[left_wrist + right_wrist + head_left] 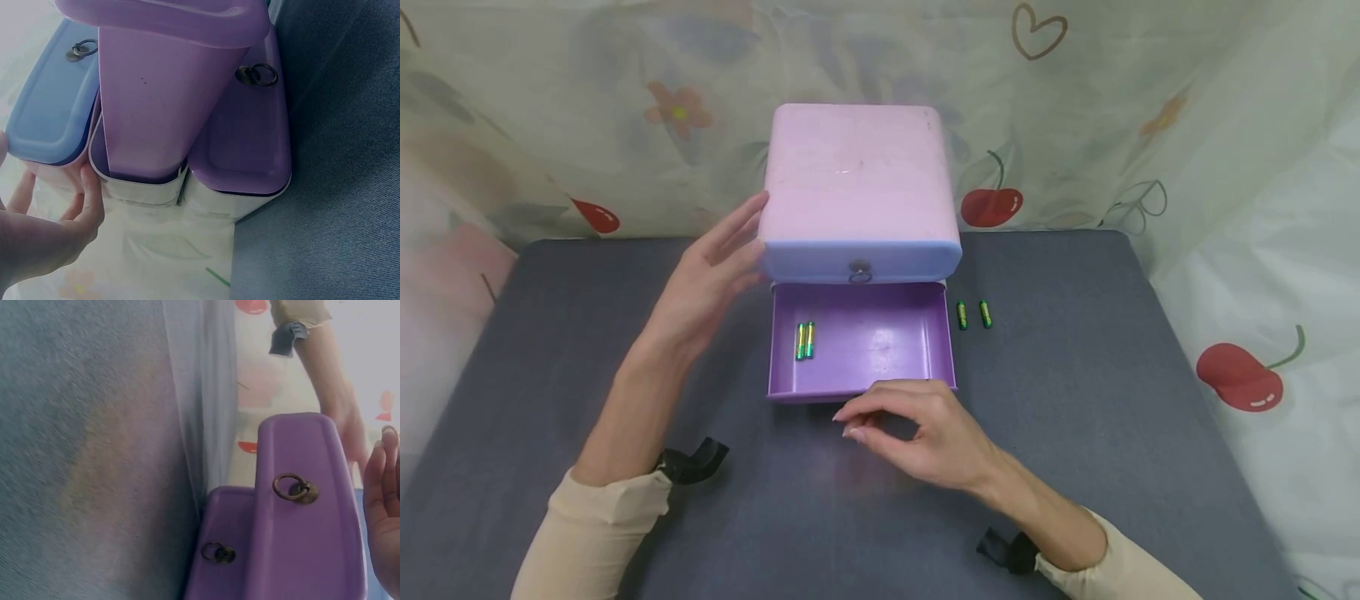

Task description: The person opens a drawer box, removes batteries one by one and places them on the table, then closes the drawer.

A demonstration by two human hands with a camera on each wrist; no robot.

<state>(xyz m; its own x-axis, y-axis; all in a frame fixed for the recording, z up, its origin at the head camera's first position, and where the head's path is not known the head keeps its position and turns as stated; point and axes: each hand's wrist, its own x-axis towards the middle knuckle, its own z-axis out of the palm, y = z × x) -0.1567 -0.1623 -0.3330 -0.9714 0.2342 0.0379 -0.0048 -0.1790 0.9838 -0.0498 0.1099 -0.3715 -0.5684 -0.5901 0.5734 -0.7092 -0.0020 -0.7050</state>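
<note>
Right hand (928,429); open purple drawer (880,337) just beyond, below.

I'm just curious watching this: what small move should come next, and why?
Probably the right hand should reach for the outside battery nearest the open drawer: the fingers look empty, and two batteries lie inside while two lie on the table.

Left hand (706,265) forward, fingers (737,218) spread; right hand (943,437) angled inward, fingers bent toward the thumb (880,440)

place: screened tabletop setup, room unclear | signs: cherry-print sheets (865,50), grey table (1075,400)
</note>
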